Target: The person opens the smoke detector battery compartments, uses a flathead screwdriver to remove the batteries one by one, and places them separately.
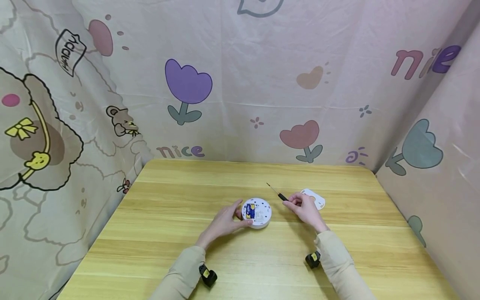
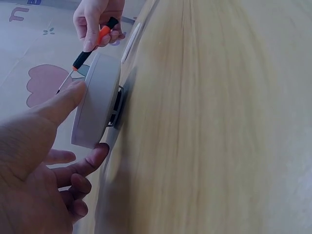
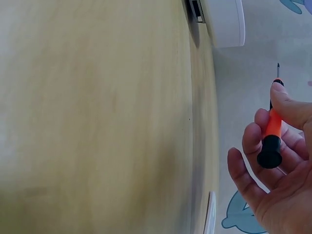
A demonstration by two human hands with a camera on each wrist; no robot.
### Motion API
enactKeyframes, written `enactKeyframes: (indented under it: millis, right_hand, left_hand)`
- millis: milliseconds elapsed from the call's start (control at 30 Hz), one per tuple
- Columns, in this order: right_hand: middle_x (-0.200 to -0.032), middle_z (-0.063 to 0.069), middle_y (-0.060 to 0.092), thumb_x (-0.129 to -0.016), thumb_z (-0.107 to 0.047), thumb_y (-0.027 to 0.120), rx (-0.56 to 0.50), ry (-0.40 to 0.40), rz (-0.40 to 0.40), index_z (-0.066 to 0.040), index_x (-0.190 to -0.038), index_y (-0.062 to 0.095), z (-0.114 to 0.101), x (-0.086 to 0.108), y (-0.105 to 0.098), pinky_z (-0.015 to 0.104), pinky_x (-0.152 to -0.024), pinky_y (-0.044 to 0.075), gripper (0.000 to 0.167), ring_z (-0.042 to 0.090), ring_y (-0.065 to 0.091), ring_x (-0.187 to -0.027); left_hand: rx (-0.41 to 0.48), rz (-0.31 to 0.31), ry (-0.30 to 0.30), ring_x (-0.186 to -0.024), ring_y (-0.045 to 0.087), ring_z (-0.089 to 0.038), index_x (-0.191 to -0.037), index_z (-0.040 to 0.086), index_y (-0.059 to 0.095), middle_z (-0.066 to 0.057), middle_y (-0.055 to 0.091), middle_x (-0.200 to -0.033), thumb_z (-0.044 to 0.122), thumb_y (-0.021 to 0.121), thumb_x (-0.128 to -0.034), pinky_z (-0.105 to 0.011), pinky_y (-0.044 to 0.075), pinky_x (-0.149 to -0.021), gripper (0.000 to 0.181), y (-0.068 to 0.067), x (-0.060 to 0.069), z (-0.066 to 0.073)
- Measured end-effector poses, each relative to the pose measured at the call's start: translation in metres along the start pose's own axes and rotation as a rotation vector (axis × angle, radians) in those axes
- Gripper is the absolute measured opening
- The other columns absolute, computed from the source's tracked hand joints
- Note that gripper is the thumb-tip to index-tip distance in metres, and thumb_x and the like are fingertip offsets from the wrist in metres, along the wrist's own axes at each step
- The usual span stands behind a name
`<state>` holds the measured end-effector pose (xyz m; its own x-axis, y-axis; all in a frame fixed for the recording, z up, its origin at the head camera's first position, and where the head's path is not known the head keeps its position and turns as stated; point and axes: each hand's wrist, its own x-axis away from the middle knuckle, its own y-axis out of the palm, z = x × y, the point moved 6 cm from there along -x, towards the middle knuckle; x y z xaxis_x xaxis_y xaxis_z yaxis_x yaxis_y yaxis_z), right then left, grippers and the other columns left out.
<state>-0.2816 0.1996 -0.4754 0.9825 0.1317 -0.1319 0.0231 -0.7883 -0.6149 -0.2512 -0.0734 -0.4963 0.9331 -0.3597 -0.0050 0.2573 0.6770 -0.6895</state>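
A round white device (image 1: 256, 213), which looks like a smoke detector, has its labelled face up, with blue and yellow print. My left hand (image 1: 226, 220) grips its left edge. In the left wrist view, my thumb (image 2: 66, 103) lies along the upper rim of the device (image 2: 97, 100) and a finger touches its lower edge. A dark part in a thin frame juts from its underside. To the right, my right hand (image 1: 305, 208) pinches a small screwdriver (image 1: 282, 196), its thin shaft pointing away to the left. The right wrist view shows the screwdriver's orange and black handle (image 3: 274, 124), apart from the device.
A flat white plate (image 1: 319, 201) with a hole lies just behind my right hand, partly covered by it. The wooden table (image 1: 168, 200) ends at a printed curtain (image 1: 232, 83) at the back and sides. A black wrist camera (image 1: 207, 276) sits on the left sleeve, another (image 1: 313, 259) on the right.
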Motion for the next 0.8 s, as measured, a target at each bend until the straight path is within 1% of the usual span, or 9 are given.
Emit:
enactKeyframes:
  millis: [167, 333, 467, 567, 800]
  right_hand:
    - [-0.069, 0.002, 0.065, -0.090, -0.017, 0.075, -0.010, -0.030, 0.000, -0.004, -0.087, 0.066, -0.0003, 0.0013, 0.0003, 0.017, -0.056, 0.044, 0.016, 0.005, 0.051, -0.061]
    - [-0.069, 0.006, 0.066, -0.090, -0.017, 0.075, -0.025, -0.042, -0.006, -0.005, -0.087, 0.066, 0.0002, 0.0026, -0.0001, 0.017, -0.055, 0.043, 0.016, 0.004, 0.051, -0.060]
    - [-0.070, 0.014, 0.068, -0.089, -0.015, 0.076, -0.046, -0.050, -0.013, -0.004, -0.086, 0.066, -0.0003, 0.0042, -0.0009, 0.017, -0.054, 0.042, 0.015, 0.003, 0.050, -0.058]
    - [-0.073, 0.019, 0.069, -0.089, -0.013, 0.076, -0.065, -0.055, -0.025, -0.003, -0.087, 0.067, -0.0001, 0.0056, -0.0015, 0.017, -0.052, 0.043, 0.014, 0.002, 0.051, -0.058]
    - [-0.076, 0.025, 0.068, -0.089, -0.013, 0.076, -0.114, -0.036, -0.039, -0.001, -0.089, 0.067, 0.0003, 0.0080, -0.0033, 0.017, -0.051, 0.044, 0.015, 0.002, 0.051, -0.057]
  left_hand:
    - [0.041, -0.005, 0.003, -0.102, 0.064, -0.019, -0.153, -0.001, 0.036, -0.001, 0.071, -0.100, 0.044, 0.076, -0.0874, -0.054, 0.046, -0.110, 0.089, -0.0022, 0.0011, -0.0019]
    - [0.062, -0.007, 0.028, -0.108, 0.065, -0.024, -0.152, -0.001, 0.038, -0.004, 0.073, -0.103, 0.039, 0.073, -0.0912, -0.057, 0.043, -0.114, 0.080, -0.0047, 0.0018, -0.0021]
    - [0.070, -0.011, 0.031, -0.111, 0.064, -0.025, -0.149, 0.002, 0.044, -0.004, 0.071, -0.105, 0.034, 0.071, -0.0933, -0.057, 0.045, -0.112, 0.070, -0.0057, 0.0029, -0.0021]
    - [0.062, -0.011, 0.037, -0.111, 0.064, -0.026, -0.147, 0.005, 0.047, -0.005, 0.071, -0.108, 0.032, 0.068, -0.0950, -0.055, 0.047, -0.109, 0.063, -0.0065, 0.0037, -0.0016]
    - [0.027, 0.012, 0.076, -0.105, 0.064, -0.023, -0.144, 0.005, 0.052, -0.008, 0.071, -0.111, 0.029, 0.062, -0.0998, -0.051, 0.050, -0.103, 0.051, -0.0077, 0.0029, 0.0002]
